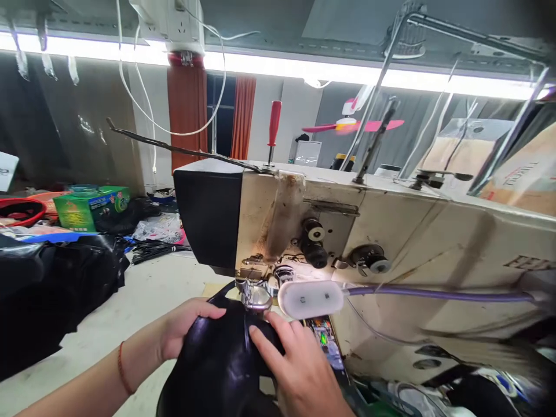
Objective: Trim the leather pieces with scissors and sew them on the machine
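A glossy black, leather-like piece [217, 365] lies bunched under the head of a sewing machine [278, 226], its far edge close to the metal presser foot [256, 296]. On the piece's left side, my left hand [182, 324] grips it with the thumb on top; the other fingers are mostly hidden beneath. My right hand [299, 365] rests palm down on the right side, fingers stretched and apart, fingertips beside a raised seam near the foot. A lit white lamp [310, 299] on a purple flexible neck hangs just above my right fingers.
A phone [328, 341] with a lit screen leans behind my right hand. More black material [61, 289], a green box [91, 208] and a bundle of black strips [156, 250] lie left. A red screwdriver [274, 124] stands on the machine, near a long metal rod [174, 149].
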The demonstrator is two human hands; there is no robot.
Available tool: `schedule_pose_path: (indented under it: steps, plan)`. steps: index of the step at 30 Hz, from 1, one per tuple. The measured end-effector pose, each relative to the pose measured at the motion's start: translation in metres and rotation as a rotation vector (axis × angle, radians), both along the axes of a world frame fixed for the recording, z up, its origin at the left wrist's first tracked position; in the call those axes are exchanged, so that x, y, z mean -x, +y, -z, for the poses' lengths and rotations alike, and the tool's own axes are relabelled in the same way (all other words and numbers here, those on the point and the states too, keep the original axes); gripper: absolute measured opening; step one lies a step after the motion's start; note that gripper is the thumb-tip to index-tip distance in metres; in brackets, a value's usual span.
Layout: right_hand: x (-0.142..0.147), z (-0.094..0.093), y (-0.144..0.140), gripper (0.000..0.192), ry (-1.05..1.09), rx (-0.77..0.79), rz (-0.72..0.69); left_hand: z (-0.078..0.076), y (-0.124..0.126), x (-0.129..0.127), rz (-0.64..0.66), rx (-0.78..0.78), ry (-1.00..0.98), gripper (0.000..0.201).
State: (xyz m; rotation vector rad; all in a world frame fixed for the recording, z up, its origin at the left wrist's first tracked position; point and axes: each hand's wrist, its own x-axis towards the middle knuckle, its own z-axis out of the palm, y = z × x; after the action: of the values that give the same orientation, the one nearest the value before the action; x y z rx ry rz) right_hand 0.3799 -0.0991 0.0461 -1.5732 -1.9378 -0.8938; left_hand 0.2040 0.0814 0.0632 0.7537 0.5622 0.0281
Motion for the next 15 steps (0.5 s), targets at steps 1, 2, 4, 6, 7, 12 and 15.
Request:
schedule_pose_path:
  steps: [1,2,4,6,7,12,15]
  plan:
    - [-0.007,-0.002,0.002,0.046,0.01,0.03,-0.027,0.001,0.002,-0.004,0.001,0.0,0.018,0.023]
    - [-0.015,-0.003,0.004,0.048,0.011,0.067,-0.05,0.003,0.003,-0.008,-0.002,-0.003,0.028,0.023]
    - [-0.03,-0.002,0.007,0.057,-0.017,0.14,-0.093,0.005,0.004,-0.013,-0.024,-0.026,0.034,0.023]
    - [-0.043,0.001,0.01,0.071,-0.077,0.24,-0.119,0.002,0.003,-0.016,-0.073,-0.076,0.024,0.024]
    - [-0.048,0.002,0.011,0.077,-0.108,0.295,-0.131,0.0,0.003,-0.017,-0.101,-0.106,0.017,0.026]
    - [-0.052,-0.004,0.018,0.074,-0.036,0.423,-0.007,-0.018,0.008,-0.024,-0.155,-0.203,0.015,0.03]
    - [-0.047,-0.012,0.02,0.062,0.149,0.418,-0.038,-0.023,0.016,-0.028,-0.146,-0.236,0.024,0.032]
